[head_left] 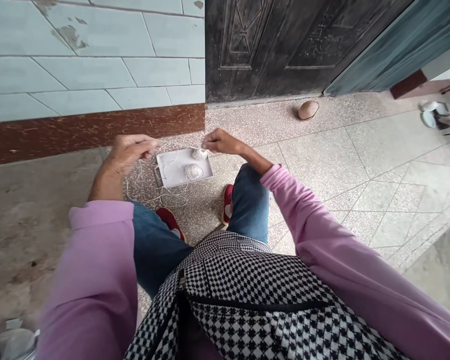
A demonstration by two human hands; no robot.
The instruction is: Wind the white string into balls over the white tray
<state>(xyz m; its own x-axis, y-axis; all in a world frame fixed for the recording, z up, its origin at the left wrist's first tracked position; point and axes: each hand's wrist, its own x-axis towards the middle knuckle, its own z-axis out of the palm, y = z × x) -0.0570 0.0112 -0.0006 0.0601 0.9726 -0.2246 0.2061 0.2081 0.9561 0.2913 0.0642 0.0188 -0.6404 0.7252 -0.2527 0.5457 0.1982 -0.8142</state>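
I count two rounded, string-wound white yarn balls (194, 172) on one pale tray (168, 176), at its far right corner and toward its near edge, loose strand (140, 171) looping past the left edge, my left hand (130, 151) and right hand (221, 142) pinching yarn narrowly.

One camera, worn on the person's head, gives the sole view, facing forward and steeply down past the checked garment (247, 290) to the speckled floor (307, 160). The garment and pink sleeves (97, 260) loom closest along the bottom, the left hand (131, 151) and right hand (220, 141) show farther off near a tray (171, 173), and the tiled wall (93, 75) and dark door (273, 45) close off the top
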